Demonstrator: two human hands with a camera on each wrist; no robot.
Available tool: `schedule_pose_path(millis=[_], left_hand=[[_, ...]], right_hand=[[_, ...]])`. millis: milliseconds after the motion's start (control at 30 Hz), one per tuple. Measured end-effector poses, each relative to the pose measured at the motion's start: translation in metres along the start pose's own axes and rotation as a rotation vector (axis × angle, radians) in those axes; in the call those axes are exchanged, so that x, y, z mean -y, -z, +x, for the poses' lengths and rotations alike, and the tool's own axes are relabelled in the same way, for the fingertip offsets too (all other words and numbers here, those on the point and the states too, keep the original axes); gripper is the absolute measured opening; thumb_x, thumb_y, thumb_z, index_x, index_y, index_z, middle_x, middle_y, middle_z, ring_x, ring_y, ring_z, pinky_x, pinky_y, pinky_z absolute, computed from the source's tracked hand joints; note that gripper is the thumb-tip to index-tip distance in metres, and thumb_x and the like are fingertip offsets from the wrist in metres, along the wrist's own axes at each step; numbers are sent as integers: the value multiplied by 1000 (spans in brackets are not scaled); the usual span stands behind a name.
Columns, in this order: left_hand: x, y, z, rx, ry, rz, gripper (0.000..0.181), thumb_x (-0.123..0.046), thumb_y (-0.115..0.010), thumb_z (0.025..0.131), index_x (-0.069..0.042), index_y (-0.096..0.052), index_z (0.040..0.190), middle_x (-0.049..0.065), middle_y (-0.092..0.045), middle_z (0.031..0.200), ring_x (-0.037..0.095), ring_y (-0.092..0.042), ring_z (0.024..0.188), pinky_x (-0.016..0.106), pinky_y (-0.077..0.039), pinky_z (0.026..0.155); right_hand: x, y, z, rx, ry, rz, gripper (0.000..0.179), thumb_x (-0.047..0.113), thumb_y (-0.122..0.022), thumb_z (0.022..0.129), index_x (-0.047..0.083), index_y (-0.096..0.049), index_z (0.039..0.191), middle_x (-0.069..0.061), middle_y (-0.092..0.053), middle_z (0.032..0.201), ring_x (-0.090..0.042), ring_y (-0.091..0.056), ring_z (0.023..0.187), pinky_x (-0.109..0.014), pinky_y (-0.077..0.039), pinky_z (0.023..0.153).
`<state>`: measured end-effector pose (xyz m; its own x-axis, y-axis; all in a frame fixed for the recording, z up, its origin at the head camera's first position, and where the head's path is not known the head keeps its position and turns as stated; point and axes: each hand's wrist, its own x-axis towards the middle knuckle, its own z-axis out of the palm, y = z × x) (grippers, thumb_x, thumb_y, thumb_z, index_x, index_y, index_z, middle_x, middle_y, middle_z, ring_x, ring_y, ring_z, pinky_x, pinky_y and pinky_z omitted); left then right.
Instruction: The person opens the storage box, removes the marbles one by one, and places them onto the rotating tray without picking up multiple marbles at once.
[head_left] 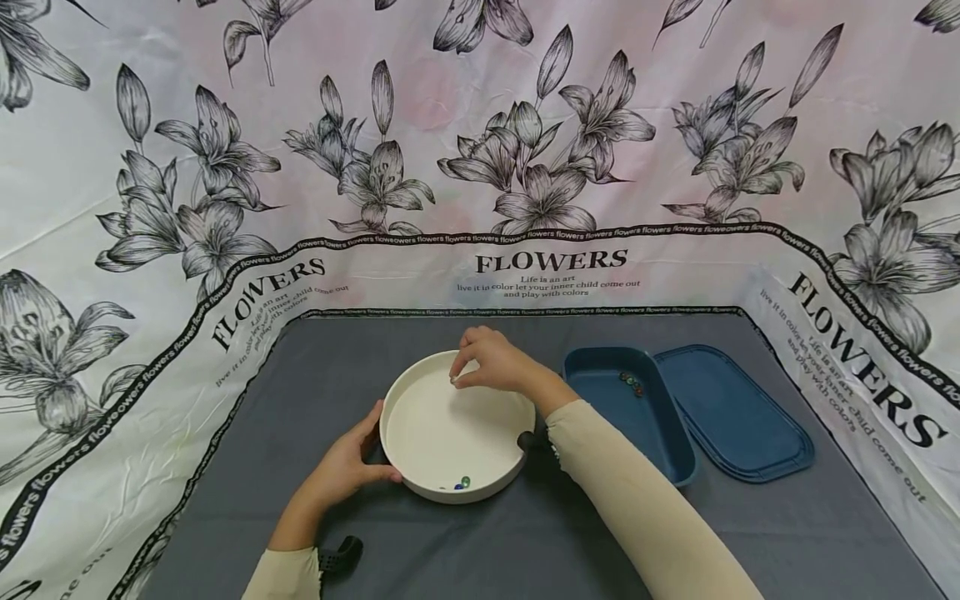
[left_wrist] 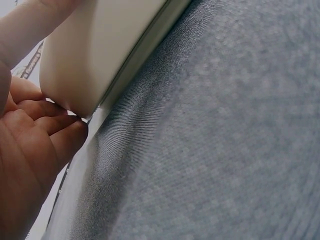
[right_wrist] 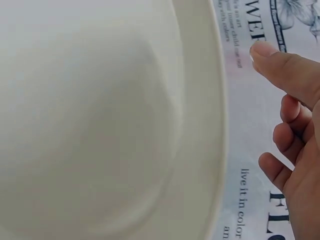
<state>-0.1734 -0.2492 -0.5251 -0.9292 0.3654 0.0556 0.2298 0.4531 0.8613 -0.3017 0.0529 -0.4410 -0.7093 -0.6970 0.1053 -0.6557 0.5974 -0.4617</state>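
Observation:
A round cream dish [head_left: 450, 425] with a low wall sits on the grey cloth. Its left side is held by my left hand [head_left: 348, 462], the thumb and fingers spread along the wall; in the left wrist view the fingers [left_wrist: 70, 135] curl at its lower edge. Over the dish's far part is my right hand [head_left: 491, 362], thumb and index tips together on what looks like a tiny pale glass marble, mostly hidden. In the right wrist view the other fingers [right_wrist: 282, 137] are loosely bent. Several small glass marbles [head_left: 465, 482], green and blue, lie at the dish's near inner edge.
Right of the dish stands a blue rectangular box [head_left: 637, 417] with several small marbles [head_left: 632, 383] inside. Its blue lid [head_left: 738, 417] lies to the right, close against the box. A floral printed cloth [head_left: 547, 150] hangs behind.

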Motion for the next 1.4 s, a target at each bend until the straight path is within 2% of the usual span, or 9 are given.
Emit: schedule_pose_path(millis=[167,433,500,567,667,733,800,1100,1400], left_hand=[[0,1,0,2,12,-10,128,-28,-94,72,0,-10,164,19,-10,171,34,-21,155,49,-28,119],[2,0,-3,14,-8,-5,125,-29,-92,75,1,-8,164,21,-8,170,38,-19,154,51,-28,118],[2,0,-4,13,-4,-13,125,-29,-92,75,-1,-8,164,20,-8,171,37,-20,154,45,-29,120],[3,0,-4,13,9,-19,126,-29,-93,74,-2,-9,164,17,-9,171,35,-21,155,32,-31,120],[3,-1,-4,18,10,-33,126,-28,-93,74,-2,-9,164,16,-9,171,34,-21,155,33,-32,120],[4,-2,-3,20,10,-38,125,-28,-92,75,-2,-9,164,17,-9,171,35,-21,155,40,-32,121],[5,-2,-2,20,5,-48,124,-26,-92,76,-1,-9,164,18,-9,171,37,-21,155,51,-28,119],[1,-3,-1,15,5,-29,124,-29,-92,75,-4,-9,164,20,-9,171,37,-23,154,53,-28,118],[1,0,-1,8,19,-23,127,-30,-93,73,-2,-9,164,17,-10,171,34,-22,154,52,-28,119]], right_hand=[[-3,-13,10,38,-5,1,11,30,-83,88,27,-83,99,5,-58,105,-17,-46,105,-42,-38,100],[-6,-32,17,121,-28,-99,10,30,-85,86,28,-83,95,6,-58,103,-15,-48,101,-37,-41,96],[-6,-34,17,135,-30,-113,10,31,-85,86,28,-83,95,6,-58,103,-15,-48,101,-36,-41,96],[-5,-36,18,144,-31,-122,12,32,-86,85,28,-83,96,6,-58,105,-15,-48,102,-35,-41,97],[-4,-37,17,151,-33,-128,14,33,-86,84,27,-83,96,5,-58,108,-16,-48,104,-35,-41,97],[-3,-36,17,147,-27,-134,15,33,-86,84,26,-83,97,4,-58,109,-16,-48,105,-36,-41,97],[-2,-32,15,138,-17,-129,16,31,-86,85,25,-83,99,3,-59,111,-18,-49,107,-38,-42,98],[-12,3,0,13,45,-122,21,29,-82,89,19,-82,108,-2,-58,112,-22,-49,107,-44,-41,97],[-30,48,-30,-124,28,-189,21,30,-84,87,17,-83,104,-1,-48,94,-18,-36,85,-36,-30,76]])
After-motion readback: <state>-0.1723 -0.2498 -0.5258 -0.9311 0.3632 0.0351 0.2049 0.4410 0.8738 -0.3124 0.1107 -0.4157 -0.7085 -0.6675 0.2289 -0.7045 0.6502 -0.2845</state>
